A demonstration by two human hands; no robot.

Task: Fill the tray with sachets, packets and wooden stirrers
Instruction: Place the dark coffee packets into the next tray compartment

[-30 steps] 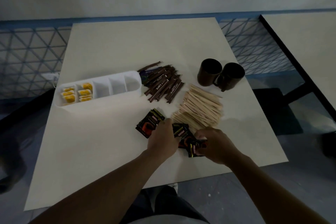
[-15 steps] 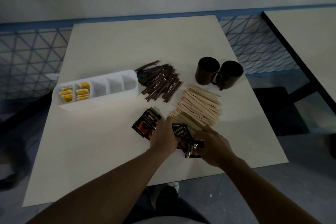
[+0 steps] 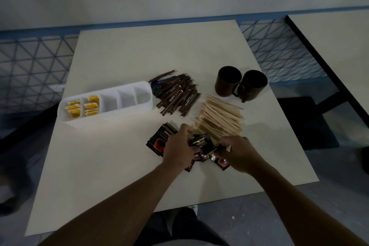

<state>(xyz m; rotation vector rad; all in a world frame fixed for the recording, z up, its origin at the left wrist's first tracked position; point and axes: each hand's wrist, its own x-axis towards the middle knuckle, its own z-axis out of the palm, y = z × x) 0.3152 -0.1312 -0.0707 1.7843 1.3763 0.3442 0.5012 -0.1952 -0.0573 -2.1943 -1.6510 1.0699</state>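
Pale bench [image 3: 119, 166] under dim light carries a white tray [image 3: 111, 114] at its left side, with yellow sachets [image 3: 90, 104] standing in the two leftmost compartments. Brown stick sachets [image 3: 175, 94] lie heaped just beside the tray's right end. Nearer the person lie dark packets [image 3: 159, 140]; the left hand [image 3: 178, 150] has its grip curled round some. Wooden stirrers [image 3: 219, 118] are piled just behind. The right hand [image 3: 237, 154] pinches more packets in its grip. Two dark mugs [image 3: 229, 84] stand touching, farther back.

Left forearm [image 3: 123, 201] and right forearm [image 3: 295, 195], lower half of frame: bare to the wrist. Left hand [image 3: 179, 150] and right hand [image 3: 237, 154]: bare. Bottom centre: dark trousers [image 3: 179, 225].
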